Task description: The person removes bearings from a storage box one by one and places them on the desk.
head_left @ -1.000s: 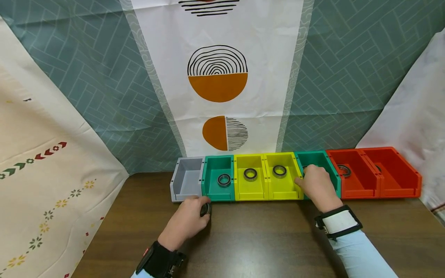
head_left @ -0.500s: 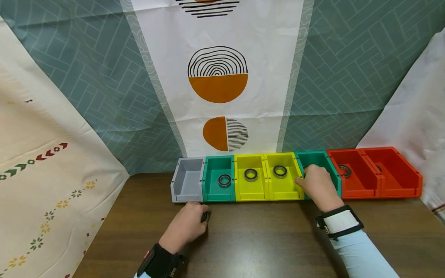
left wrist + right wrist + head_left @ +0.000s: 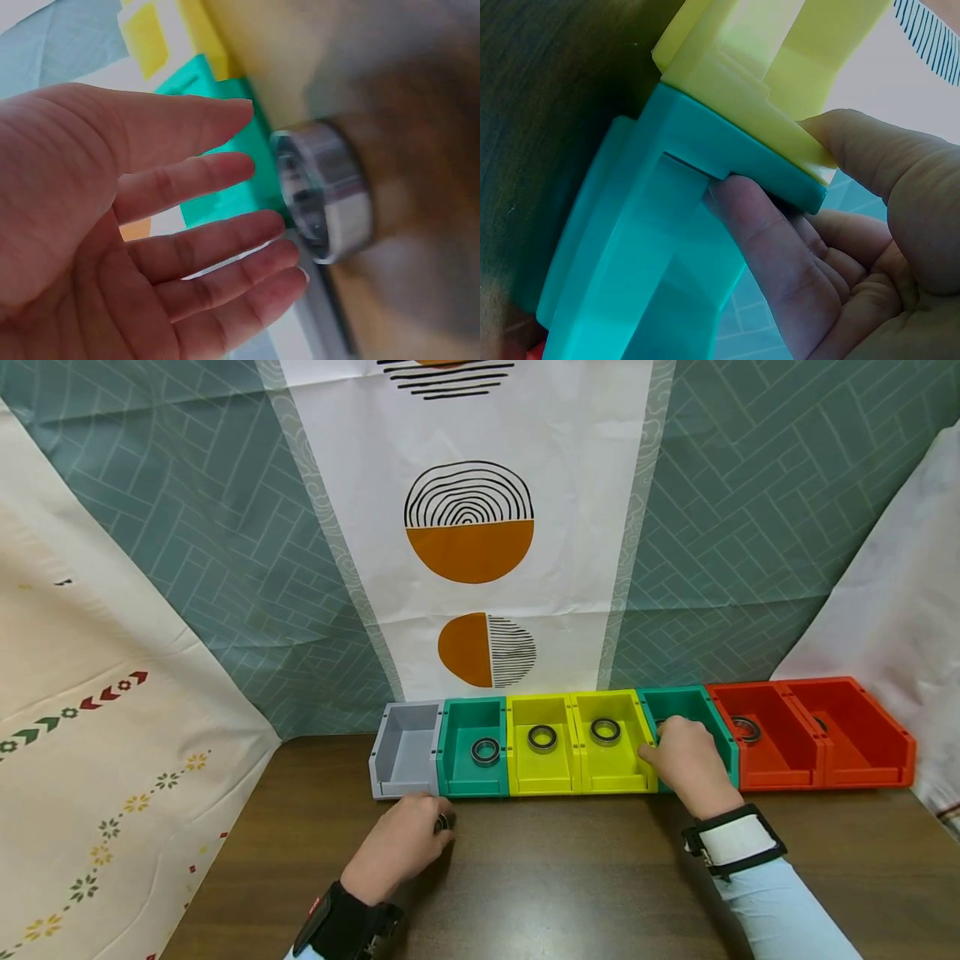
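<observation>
My left hand [image 3: 399, 843] is over the table just in front of the grey bin [image 3: 407, 747]. In the left wrist view its fingers are spread and nearly straight. Beside the fingertips a metal ring bearing [image 3: 349, 195] stands on its edge on the tabletop; I cannot tell whether a finger touches it. My right hand [image 3: 688, 760] pinches the adjoining side walls of the teal bin [image 3: 697, 142] and the yellow bin [image 3: 727, 82]. The thumb lies on the yellow side and the index finger reaches inside the teal one. Part of a bearing in that teal bin is hidden by this hand.
The bins form one row against the hanging cloth [image 3: 465, 593]. Single bearings lie in the left teal bin [image 3: 471, 777], both yellow bins and the left red bin [image 3: 783, 760]. A small part of another shows in the right red bin [image 3: 873, 743]. Brown tabletop [image 3: 555, 877] extends in front.
My left hand has drawn slightly back from the bin fronts, and less of the bearing beside it shows in the head view. The right hand keeps its place on the bins.
</observation>
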`<state>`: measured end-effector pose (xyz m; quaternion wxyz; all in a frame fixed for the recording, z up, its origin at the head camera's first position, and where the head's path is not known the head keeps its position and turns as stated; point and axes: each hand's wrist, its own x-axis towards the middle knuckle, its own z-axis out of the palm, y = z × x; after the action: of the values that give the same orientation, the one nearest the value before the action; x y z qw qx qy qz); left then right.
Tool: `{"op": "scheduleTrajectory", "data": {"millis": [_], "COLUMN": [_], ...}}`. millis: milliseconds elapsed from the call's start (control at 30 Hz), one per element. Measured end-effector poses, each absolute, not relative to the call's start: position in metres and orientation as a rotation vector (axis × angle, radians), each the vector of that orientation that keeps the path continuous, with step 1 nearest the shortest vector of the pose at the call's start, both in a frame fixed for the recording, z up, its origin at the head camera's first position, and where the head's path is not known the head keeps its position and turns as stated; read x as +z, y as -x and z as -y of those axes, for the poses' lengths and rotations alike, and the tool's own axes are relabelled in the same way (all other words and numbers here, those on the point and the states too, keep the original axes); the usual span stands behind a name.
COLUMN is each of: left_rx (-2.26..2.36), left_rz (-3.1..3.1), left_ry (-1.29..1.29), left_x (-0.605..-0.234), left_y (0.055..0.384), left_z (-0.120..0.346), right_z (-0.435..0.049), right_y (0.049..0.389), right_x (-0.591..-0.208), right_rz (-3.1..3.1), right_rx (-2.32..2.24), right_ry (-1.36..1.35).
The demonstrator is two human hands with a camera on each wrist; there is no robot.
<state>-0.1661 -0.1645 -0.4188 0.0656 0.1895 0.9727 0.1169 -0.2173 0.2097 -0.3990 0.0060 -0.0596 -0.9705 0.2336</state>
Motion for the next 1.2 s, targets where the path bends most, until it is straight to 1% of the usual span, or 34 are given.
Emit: {"op": "scheduleTrajectory", "data": {"millis": [300,533,800,1200], "left_rx": [0.446,0.504,0.501,0.414], "left_rz": [-3.080,-3.203,-3.275,-3.233], "left_ry": [-0.599,-0.639,-0.626,-0.580], "left_x": [-0.394,-0.386,-0.390,-0.408], "left_y": [0.174,0.185,0.205,0.232], "left_z": [0.147,0.133,0.119,0.104], "right_z": [-0.211,-0.211,-0.211,-0.210], "right_y": [0.218,0.218,0.220,0.220], "right_x": [-0.401,-0.402,-0.401,-0.400], "right_rz": [3.036,3.049,3.056,3.054], "right_rx": [0.727,0.718,0.713,0.701], "right_ry": [0.192,0.194,0.191,0.182]}}
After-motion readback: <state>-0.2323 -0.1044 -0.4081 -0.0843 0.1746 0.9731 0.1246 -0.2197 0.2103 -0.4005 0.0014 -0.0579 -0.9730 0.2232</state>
